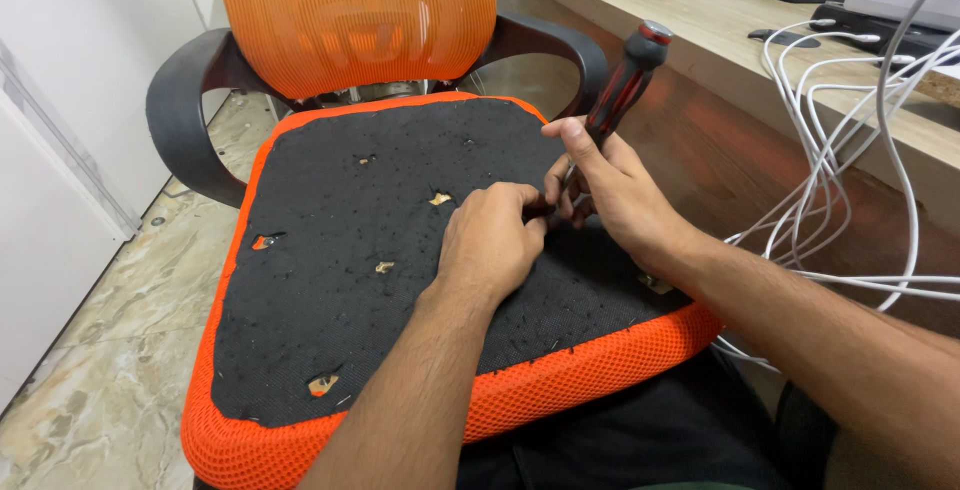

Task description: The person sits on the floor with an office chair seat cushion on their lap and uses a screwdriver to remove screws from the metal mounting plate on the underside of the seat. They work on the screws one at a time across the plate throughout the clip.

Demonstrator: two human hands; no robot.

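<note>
Your right hand [610, 185] grips the screwdriver [622, 85], handle tilted up over the seat cushion [330, 250]; your left hand [490, 240], fingers curled, pinches beside its tip.

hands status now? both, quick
Left hand: curled, fingertips pressed on the black seat underside; whether it pinches anything cannot be told.
Right hand: closed on the red-and-black screwdriver.
</note>
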